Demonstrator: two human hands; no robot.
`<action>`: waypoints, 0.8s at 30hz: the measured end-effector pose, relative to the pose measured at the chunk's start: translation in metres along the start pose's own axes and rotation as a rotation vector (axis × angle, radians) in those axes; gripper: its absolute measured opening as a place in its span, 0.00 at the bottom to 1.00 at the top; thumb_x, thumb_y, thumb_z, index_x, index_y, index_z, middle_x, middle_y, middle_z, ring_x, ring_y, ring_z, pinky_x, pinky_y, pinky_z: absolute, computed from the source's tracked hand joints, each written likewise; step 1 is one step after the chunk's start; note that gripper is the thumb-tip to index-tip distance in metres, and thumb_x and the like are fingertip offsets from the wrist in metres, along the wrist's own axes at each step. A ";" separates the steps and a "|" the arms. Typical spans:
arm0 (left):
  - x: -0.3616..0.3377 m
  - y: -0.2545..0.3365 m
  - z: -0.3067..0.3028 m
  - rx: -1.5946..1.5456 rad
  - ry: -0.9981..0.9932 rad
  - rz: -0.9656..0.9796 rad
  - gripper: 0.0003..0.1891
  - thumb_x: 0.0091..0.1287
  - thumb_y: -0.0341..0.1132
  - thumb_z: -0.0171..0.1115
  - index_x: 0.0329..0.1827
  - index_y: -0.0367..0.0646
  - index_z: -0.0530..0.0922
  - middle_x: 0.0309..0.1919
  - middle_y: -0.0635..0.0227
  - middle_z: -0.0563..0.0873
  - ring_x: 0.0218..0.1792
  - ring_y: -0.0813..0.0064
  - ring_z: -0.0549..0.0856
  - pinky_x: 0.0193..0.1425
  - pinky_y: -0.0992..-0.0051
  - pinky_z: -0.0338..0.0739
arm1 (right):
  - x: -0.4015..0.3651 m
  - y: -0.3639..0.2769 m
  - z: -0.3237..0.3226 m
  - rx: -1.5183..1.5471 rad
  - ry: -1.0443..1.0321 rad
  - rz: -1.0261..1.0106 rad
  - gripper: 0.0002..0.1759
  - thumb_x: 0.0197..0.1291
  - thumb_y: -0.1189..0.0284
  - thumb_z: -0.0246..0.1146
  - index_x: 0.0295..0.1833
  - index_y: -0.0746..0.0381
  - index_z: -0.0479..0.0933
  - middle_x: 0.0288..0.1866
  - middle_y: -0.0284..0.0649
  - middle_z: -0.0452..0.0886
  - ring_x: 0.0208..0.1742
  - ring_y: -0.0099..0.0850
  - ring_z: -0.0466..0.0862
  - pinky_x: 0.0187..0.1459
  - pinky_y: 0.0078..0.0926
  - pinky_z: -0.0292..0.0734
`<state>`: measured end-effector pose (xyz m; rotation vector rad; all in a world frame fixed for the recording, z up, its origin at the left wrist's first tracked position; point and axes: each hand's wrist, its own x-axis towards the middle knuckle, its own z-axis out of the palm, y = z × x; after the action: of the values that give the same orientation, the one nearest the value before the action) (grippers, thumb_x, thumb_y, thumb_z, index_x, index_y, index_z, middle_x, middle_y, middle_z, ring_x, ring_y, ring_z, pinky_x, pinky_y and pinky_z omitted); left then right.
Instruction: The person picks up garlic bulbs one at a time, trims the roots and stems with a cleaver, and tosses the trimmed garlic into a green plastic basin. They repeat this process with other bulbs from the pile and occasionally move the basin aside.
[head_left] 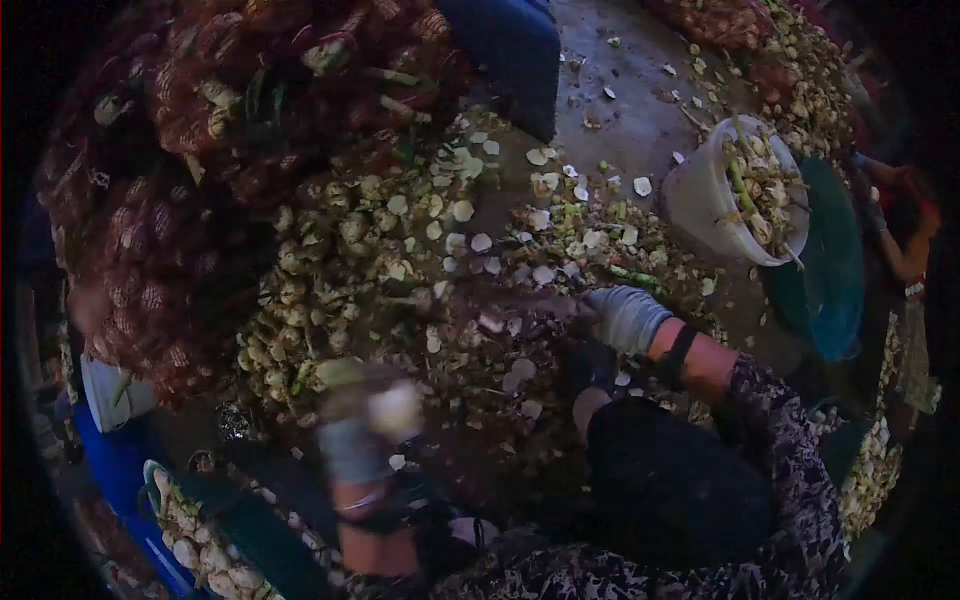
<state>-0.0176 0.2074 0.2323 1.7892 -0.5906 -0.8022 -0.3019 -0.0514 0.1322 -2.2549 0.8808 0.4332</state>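
Observation:
My left hand (352, 452), in a pale grey glove and smeared by motion, is closed on a whitish garlic bulb (396, 410) at lower centre left. Farther up and to the right, my right hand (628, 318) wears a similar glove, with a dark strap around the wrist. Its fingers are curled, and a dark blurred shape reaches left from them; I cannot make out what it is. Between and beyond the hands lies a heap of garlic bulbs (290, 345) with pale trimmings (481, 242) scattered over the dark floor.
Red mesh sacks of bulbs (150, 290) are piled at left. A white bucket of stems (690, 205) tilts at right beside a teal basket (835, 270), near another person's arm (905, 255). Lower left stands a green basket (245, 525) with whitish bulbs; a blue bin (510, 60) is at the top.

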 end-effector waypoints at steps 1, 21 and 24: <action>-0.006 0.023 -0.031 -0.975 -0.129 0.120 0.17 0.72 0.31 0.54 0.62 0.41 0.75 0.52 0.62 0.81 0.48 0.69 0.82 0.53 0.69 0.79 | 0.001 0.011 0.010 0.046 0.008 0.011 0.18 0.55 0.66 0.66 0.51 0.59 0.78 0.40 0.52 0.84 0.44 0.53 0.83 0.45 0.45 0.79; 0.172 -0.134 0.074 1.415 -0.530 -0.084 0.44 0.57 0.53 0.67 0.74 0.39 0.64 0.71 0.46 0.68 0.73 0.53 0.66 0.76 0.58 0.61 | -0.015 -0.016 0.012 0.370 0.210 -0.035 0.11 0.59 0.63 0.63 0.42 0.58 0.76 0.33 0.50 0.81 0.38 0.52 0.82 0.40 0.47 0.76; 0.169 -0.145 0.066 1.316 -0.485 -0.119 0.43 0.60 0.53 0.67 0.74 0.36 0.63 0.71 0.45 0.69 0.72 0.57 0.69 0.75 0.60 0.63 | -0.011 -0.017 0.007 0.238 0.096 -0.020 0.12 0.60 0.63 0.63 0.44 0.58 0.75 0.33 0.48 0.81 0.39 0.52 0.83 0.40 0.46 0.76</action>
<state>0.0461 0.0945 0.0390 2.8192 -1.5945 -1.0312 -0.2983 -0.0323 0.1407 -2.0767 0.9066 0.1998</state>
